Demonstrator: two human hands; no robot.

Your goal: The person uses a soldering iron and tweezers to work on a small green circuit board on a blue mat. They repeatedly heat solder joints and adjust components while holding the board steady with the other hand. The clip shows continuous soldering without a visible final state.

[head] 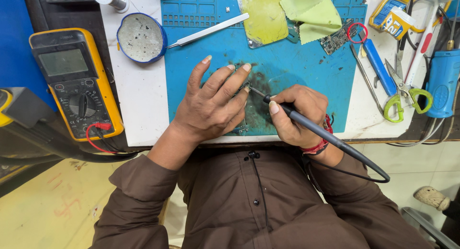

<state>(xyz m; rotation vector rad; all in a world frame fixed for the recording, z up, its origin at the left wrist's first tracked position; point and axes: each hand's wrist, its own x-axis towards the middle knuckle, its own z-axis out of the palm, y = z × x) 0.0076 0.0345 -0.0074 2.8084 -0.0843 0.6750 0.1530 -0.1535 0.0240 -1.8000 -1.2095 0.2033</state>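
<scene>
My left hand (213, 103) lies flat on a blue work mat (306, 72), its fingers spread over a small circuit board (241, 129) that is mostly hidden beneath the palm. My right hand (297, 115) grips a black soldering iron (311, 127) like a pen. The iron's metal tip touches the board at a spot just beside my left fingertips. The iron's cable loops off past my right wrist.
A yellow multimeter (76, 81) with red and black leads lies at left. A round tin (141, 37), metal spatula (211, 30), yellow cloths (311, 12), another circuit board (338, 38), blue-handled tool (378, 67), green-handled scissors (402, 88) and a blue device (443, 81) ring the mat.
</scene>
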